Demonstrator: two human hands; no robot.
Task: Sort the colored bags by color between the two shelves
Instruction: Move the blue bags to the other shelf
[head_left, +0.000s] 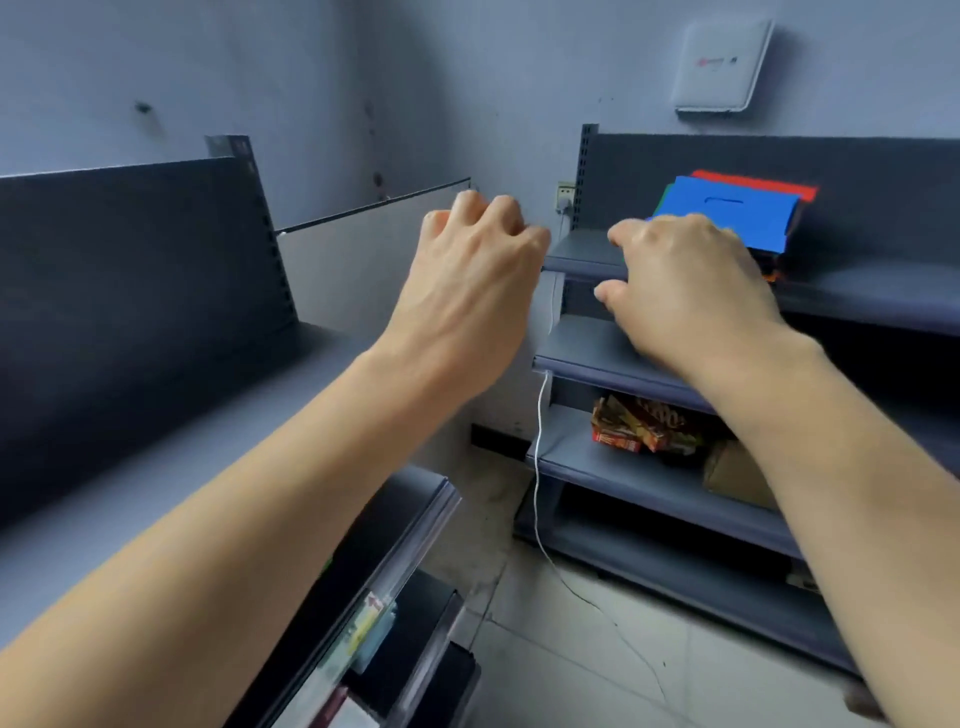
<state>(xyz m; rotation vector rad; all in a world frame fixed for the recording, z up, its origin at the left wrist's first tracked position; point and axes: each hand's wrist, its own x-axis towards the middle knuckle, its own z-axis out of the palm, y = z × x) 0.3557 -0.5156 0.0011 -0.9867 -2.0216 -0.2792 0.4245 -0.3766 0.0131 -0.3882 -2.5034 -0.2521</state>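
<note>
Looks light and floppy, the blue bag (727, 215); best pinched at near edge. Right hand (691, 291) there, grip hidden; left hand (467, 280) loosely curled, empty.

I see the bags (727, 228) stacked flat on the top board of the right shelf (857, 296), near its left end. A blue bag (727, 210) with a slot handle lies uppermost. A red bag (753, 182) juts out behind it, and a green bag (661, 200) peeks out at its left.
</note>
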